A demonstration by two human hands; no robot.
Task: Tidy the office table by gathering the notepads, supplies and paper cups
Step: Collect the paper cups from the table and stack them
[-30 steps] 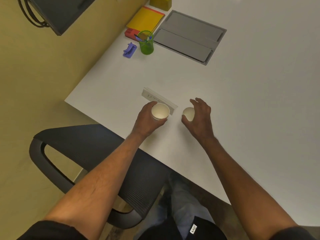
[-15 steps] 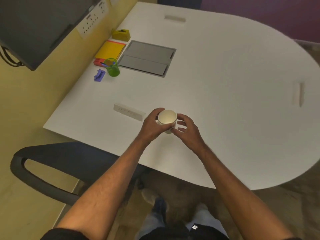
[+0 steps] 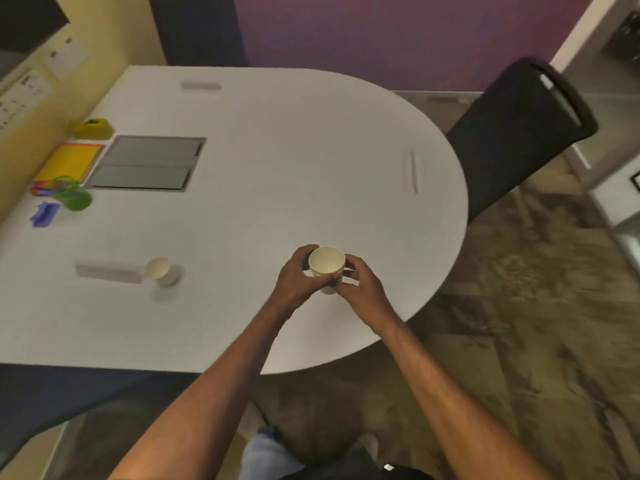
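Since half a second ago we have carried the paper cup rightward, and a second paper cup now stands alone beside the white block.

From the head view, our left hand and right hand both curl round the held cup, above the worktop near its front edge. It is plain white, upright, its mouth open toward us; whether it is one cup or a nested pair we cannot tell. We count two cups in view, one green pen holder, one yellow notepad, one purple stapler, one yellow tape dispenser.
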